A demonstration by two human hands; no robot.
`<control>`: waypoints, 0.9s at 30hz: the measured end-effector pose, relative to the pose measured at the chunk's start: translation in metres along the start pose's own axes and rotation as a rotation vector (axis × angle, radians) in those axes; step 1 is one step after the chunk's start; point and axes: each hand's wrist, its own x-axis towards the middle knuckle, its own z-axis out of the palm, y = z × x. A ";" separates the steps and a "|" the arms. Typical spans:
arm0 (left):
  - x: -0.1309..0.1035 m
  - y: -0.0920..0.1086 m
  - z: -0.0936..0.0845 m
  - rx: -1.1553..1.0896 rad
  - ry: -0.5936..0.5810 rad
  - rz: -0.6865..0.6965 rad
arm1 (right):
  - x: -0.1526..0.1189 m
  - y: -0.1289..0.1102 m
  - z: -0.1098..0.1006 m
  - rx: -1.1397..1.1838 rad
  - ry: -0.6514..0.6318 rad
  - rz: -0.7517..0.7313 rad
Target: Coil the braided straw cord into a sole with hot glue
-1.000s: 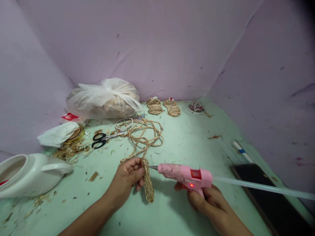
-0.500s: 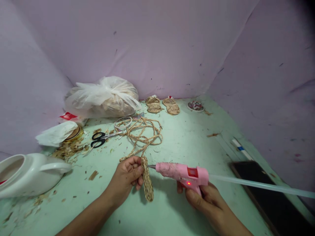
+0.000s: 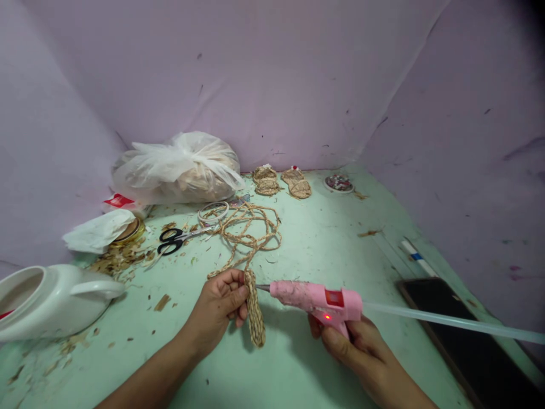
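Between the thumb and fingers of my left hand [image 3: 225, 298] is a narrow coiled piece of braided straw cord [image 3: 256, 315], tilted with its lower end towards me. From its upper end the loose braided cord [image 3: 251, 227] runs into a tangle on the table. My right hand [image 3: 357, 346] is wrapped round the handle of a pink hot glue gun [image 3: 317, 301], its red light lit. The gun's metal nozzle points left and meets or nearly meets the coiled piece's right side. A long clear glue stick [image 3: 451, 322] sticks out of its back.
Black-handled scissors [image 3: 174, 241] lie left of the cord, among straw scraps. A white pitcher [image 3: 63, 301] lies at left, a stuffed plastic bag [image 3: 183, 170] behind. Small woven slippers [image 3: 297, 184] and a dish of beads [image 3: 339, 183] stand at the back. A dark phone-like slab [image 3: 464, 341] lies right.
Almost nothing differs. Both hands, the coiled piece and the glue gun hold nearly the same positions.
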 end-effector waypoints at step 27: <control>0.002 0.006 -0.001 -0.070 0.044 0.029 | -0.002 0.005 -0.002 0.066 -0.155 0.031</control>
